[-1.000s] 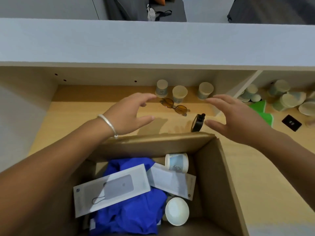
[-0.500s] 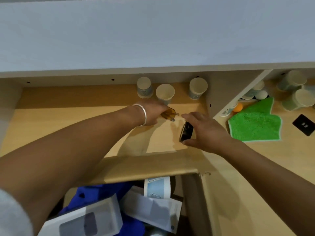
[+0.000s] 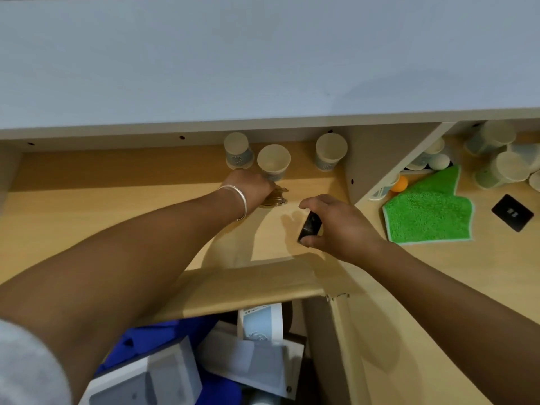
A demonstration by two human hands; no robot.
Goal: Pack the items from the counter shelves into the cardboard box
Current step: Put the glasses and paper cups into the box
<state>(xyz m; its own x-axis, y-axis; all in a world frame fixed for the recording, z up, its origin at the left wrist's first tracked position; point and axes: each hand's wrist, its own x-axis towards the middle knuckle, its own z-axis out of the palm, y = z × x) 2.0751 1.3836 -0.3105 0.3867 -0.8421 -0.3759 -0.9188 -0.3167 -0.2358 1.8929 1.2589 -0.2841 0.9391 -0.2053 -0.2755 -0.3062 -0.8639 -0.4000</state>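
Note:
My left hand (image 3: 253, 187), with a silver bracelet on the wrist, is closed over amber-lensed sunglasses (image 3: 277, 197) on the wooden shelf. My right hand (image 3: 336, 222) grips a small black round object (image 3: 309, 226), held just above the shelf. The open cardboard box (image 3: 248, 285) stands below my arms. Inside it lie a blue cloth (image 3: 155, 337), two white flat packages (image 3: 254, 366) and a paper cup (image 3: 261, 321).
Three paper cups (image 3: 273, 160) stand at the back of the shelf under the grey counter top (image 3: 263, 59). Right of the divider (image 3: 377, 159) lie a green cloth (image 3: 426, 211), an orange ball (image 3: 399, 183), a black square object (image 3: 512, 212) and several more cups (image 3: 496, 165).
Both hands reached from above the box to the shelf. The left closed on the sunglasses, the right took the black round object and lifted it slightly. The view tilted down toward the shelf.

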